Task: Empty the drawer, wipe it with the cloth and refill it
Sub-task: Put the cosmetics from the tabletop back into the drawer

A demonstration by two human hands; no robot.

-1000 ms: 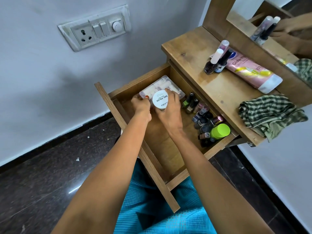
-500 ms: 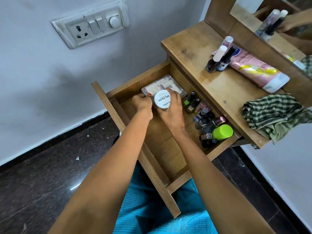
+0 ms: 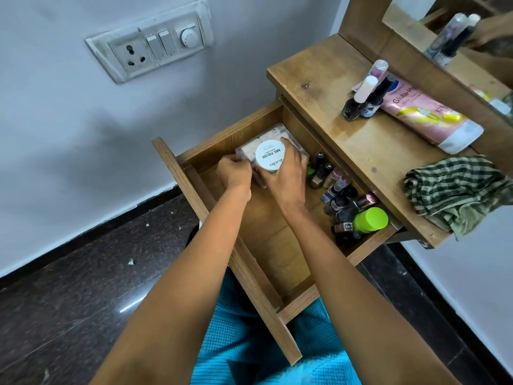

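Note:
The wooden drawer is pulled out from under the dressing table top. At its far end lies a clear plastic box of pale pads. My right hand is shut on a round white jar labelled nail polish remover, held over that box. My left hand grips the box's near left corner. Several nail polish bottles and a bright green cap lie along the drawer's right side. A green checked cloth sits crumpled on the table top's right edge.
On the table top stand two or three nail polish bottles beside a pink tube. A mirror rises behind them. A switch plate is on the white wall. Dark stone floor lies at the left.
Both hands stay on the jar and the box at the drawer's far end; the jar has barely shifted. The camera view has moved slightly.

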